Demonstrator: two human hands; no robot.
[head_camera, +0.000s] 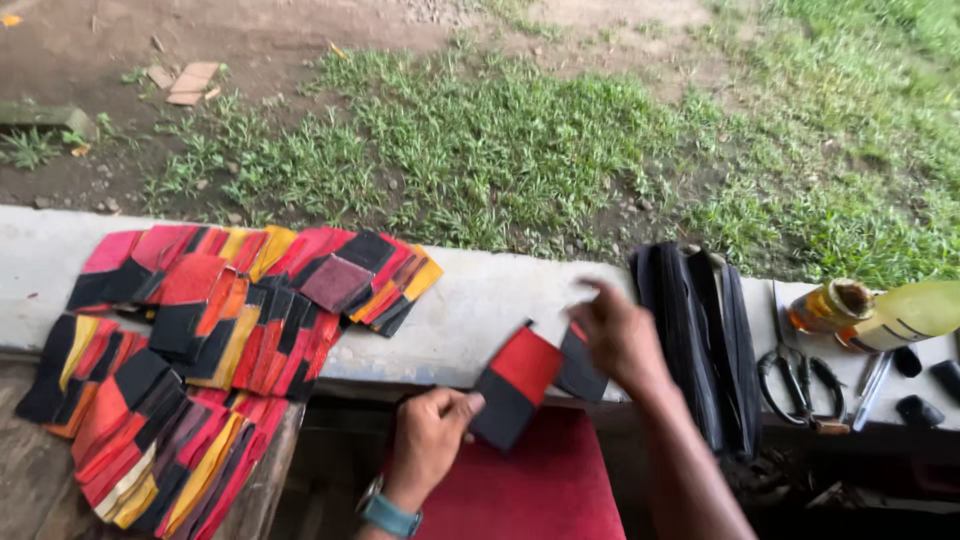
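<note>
The left hand (428, 440) pinches a red-and-black patch (515, 385) by its lower corner, keeping it flat. The right hand (620, 335), blurred, seems to grip a dark piece (580, 368) beside it, above the pale surface (480, 300).

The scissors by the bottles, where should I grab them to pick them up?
Grab the scissors by the dark loop handles at the end nearest the ledge's front edge, coming from above. They lie flat, blades pointing away toward the grass, so the handles are the safe, roomy end. The amber bottle and a pen lie close by, so I'd reach straight down.
</note>
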